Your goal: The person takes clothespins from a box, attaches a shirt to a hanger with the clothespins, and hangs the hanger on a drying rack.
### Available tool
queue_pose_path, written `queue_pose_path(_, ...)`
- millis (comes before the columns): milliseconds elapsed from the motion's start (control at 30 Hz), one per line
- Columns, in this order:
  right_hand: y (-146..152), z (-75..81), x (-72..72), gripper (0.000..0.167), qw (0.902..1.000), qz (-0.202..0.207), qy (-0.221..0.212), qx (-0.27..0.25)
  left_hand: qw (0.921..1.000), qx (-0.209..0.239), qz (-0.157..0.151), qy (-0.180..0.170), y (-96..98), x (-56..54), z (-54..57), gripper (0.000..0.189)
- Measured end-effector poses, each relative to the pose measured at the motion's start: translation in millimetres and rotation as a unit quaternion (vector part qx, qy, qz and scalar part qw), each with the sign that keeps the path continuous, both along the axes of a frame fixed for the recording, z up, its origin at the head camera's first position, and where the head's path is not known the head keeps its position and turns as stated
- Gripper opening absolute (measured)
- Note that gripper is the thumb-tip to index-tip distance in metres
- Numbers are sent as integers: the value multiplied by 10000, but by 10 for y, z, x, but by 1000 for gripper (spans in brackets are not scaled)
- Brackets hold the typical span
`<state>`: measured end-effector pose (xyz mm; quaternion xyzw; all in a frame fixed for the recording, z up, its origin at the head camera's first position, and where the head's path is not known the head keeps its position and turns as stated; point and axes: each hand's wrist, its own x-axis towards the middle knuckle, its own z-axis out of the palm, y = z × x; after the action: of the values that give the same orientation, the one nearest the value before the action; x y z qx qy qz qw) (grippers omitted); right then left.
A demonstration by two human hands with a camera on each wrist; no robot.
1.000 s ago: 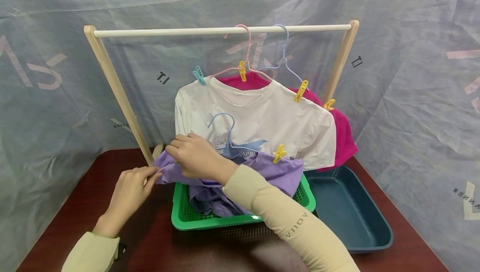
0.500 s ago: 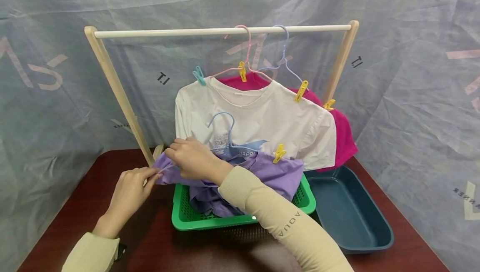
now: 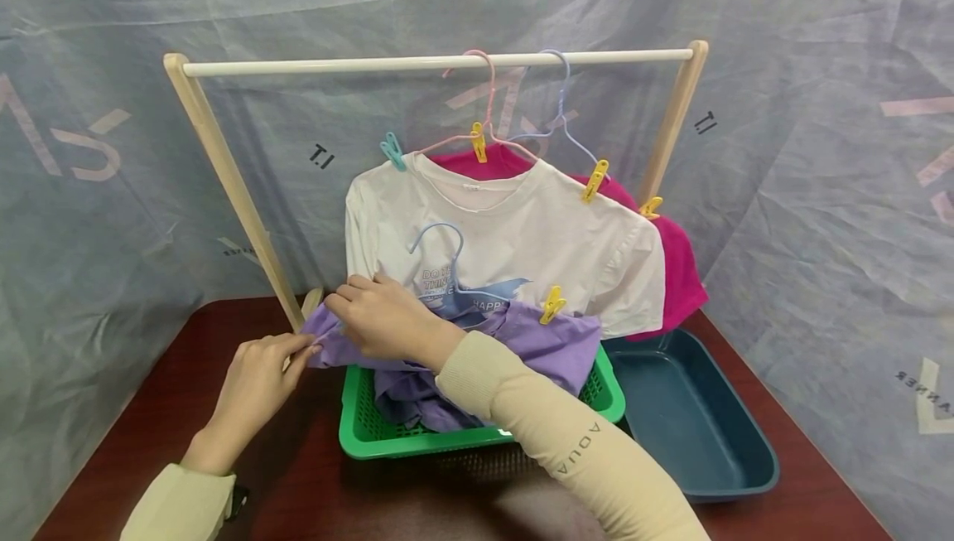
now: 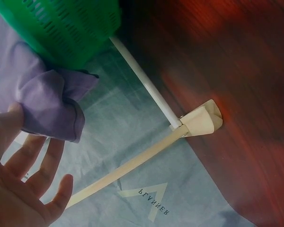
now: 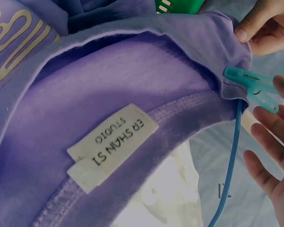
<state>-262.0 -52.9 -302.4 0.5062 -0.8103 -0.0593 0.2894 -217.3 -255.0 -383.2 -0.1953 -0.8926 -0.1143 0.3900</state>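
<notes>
A purple T-shirt (image 3: 547, 342) lies over the green basket, with a blue hanger (image 3: 458, 259) at its neck. My left hand (image 3: 257, 379) pinches the shirt's sleeve end between thumb and fingers; in the left wrist view the same hand (image 4: 31, 175) has its other fingers spread below the cloth. My right hand (image 3: 387, 317) is at the shirt's left shoulder. The right wrist view shows that hand (image 5: 279, 146) holding a teal clothespin (image 5: 253, 85) by its handles, the clip's jaws on the collar edge and hanger wire. A yellow clothespin (image 3: 552, 306) sits on the other shoulder.
Behind stands a rack with a white bar (image 3: 320, 66) and wooden legs (image 3: 231, 185). A white T-shirt (image 3: 551, 234) and a magenta shirt (image 3: 681, 268) hang there with clothespins. The green basket (image 3: 417, 445) rests on the table, beside a dark blue tray (image 3: 689, 408).
My right hand has shifted slightly down and left at the shirt's shoulder, its forearm with it. The left hand keeps its pinch on the sleeve. The whole view has drifted slightly.
</notes>
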Motion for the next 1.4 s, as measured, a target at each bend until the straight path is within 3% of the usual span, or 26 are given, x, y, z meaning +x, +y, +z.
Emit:
queue_pose_path(167,57,37,33,32,10000,-37,61,-9,10000,-14,-21,10,-1,-6,-3,14)
queue_pose_path(633,426,150,132,23,9992,94,291,-256,9998,47,86,-155,-7,11,-3,15)
queue_pose_path(800,644,179,161,20,9979,258,340,-496,9999,67,58,-136,-7,8,-4,15)
queue_pose_path(1067,1063,204,207,8,9975,174,366,-583,9999,97,5,-95,-9,-5,-17,15)
queue_pose_path(1400,1703,103,132,18,9932,-347,-99,-1110,9998,157,-8,-158,-34,-15,-29,15)
